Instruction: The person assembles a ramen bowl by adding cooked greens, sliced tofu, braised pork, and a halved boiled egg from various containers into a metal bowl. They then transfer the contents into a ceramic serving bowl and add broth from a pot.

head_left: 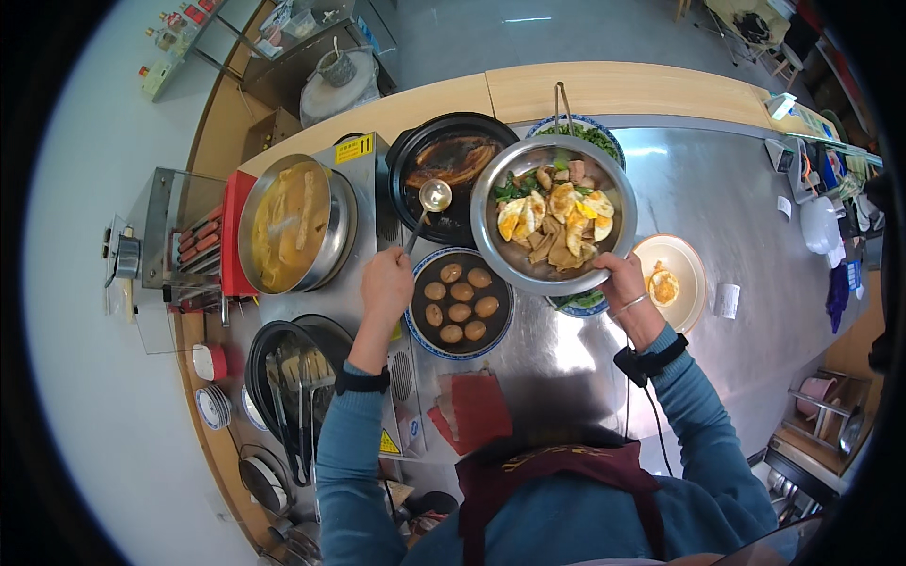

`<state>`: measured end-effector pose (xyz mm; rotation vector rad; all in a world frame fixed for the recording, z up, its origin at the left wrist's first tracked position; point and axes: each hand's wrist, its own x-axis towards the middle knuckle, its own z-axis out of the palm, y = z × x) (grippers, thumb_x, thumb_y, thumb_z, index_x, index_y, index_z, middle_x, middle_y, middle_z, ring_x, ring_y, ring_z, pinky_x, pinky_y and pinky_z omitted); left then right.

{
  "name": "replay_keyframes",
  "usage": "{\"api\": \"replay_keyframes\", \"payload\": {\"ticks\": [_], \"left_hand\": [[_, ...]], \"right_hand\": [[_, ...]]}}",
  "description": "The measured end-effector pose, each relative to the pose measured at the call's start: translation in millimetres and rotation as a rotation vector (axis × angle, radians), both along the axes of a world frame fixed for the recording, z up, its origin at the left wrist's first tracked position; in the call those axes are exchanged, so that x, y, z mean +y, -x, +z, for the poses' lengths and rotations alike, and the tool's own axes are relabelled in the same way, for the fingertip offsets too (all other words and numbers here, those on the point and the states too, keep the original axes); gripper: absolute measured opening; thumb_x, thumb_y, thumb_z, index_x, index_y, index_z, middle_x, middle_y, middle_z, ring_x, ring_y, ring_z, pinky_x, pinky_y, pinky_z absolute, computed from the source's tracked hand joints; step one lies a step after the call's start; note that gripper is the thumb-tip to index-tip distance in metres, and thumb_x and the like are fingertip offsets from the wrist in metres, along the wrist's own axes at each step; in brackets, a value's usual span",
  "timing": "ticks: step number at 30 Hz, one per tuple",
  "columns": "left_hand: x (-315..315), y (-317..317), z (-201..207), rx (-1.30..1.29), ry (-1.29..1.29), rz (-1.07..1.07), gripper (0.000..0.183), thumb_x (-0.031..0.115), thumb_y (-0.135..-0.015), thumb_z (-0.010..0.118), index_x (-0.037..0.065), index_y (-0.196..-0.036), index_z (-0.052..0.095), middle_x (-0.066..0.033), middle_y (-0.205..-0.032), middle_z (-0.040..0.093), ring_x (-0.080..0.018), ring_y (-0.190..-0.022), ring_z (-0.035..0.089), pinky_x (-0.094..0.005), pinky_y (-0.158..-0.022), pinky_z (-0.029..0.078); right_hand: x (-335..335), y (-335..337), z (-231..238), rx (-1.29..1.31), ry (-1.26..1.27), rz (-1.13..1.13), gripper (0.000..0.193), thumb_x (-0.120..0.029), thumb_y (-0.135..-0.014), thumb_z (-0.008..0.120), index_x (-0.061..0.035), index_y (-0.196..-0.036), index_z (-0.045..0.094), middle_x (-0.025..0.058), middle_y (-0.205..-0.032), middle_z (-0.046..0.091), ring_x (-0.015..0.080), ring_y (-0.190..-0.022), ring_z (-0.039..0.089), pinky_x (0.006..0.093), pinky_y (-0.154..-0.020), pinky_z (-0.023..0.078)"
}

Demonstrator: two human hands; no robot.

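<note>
Brightly lit, with white glare on the steel worktop (pixel 746 226) below and right of the mixing bowl (pixel 490 236); shadowed farther below it; bent and black toward the edges.

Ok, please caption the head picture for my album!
Left hand holds a shiny metal ladle, right hand a round silver bowl with yellow-and-white egg pieces.

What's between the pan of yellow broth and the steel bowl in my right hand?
In the head view, grey metal casing, then the black pot with a ladle over it.
</note>
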<state>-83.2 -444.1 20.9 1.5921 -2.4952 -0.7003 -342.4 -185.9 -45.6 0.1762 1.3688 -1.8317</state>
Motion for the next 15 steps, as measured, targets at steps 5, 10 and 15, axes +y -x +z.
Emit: {"api": "replay_keyframes", "payload": {"ticks": [5,10,15], "left_hand": [[-6,10,-26,-0.004,-0.069,0.068,0.028,0.021,-0.093,0.059,0.002,-0.106,0.074,-0.0243,-0.096,0.072,-0.0405,-0.095,0.069,-0.0455,-0.083,0.053],[-25,12,-29,0.257,-0.309,0.145,0.024,0.015,-0.095,0.06,-0.004,-0.098,0.075,-0.0105,-0.073,0.068,-0.0193,-0.057,0.061,-0.0334,-0.054,0.046],[-41,6,23,0.401,-0.721,0.293,0.021,0.012,-0.098,0.058,-0.004,-0.104,0.071,0.0031,-0.062,0.049,-0.0064,-0.045,0.035,-0.0243,-0.042,0.024]], "right_hand": [[12,7,0,-0.002,-0.028,-0.007,0.032,0.009,-0.08,0.06,0.0064,-0.112,0.061,0.0124,-0.097,0.07,0.0233,-0.079,0.07,0.0345,-0.07,0.06],[10,5,-5,-0.018,0.007,-0.055,0.033,0.008,-0.079,0.061,0.0073,-0.112,0.06,0.0126,-0.096,0.069,0.024,-0.08,0.07,0.0353,-0.069,0.06],[0,2,-8,-0.007,-0.009,-0.029,0.031,0.005,-0.079,0.062,0.0071,-0.11,0.061,0.0121,-0.093,0.069,0.0233,-0.073,0.07,0.0333,-0.063,0.06]]}}
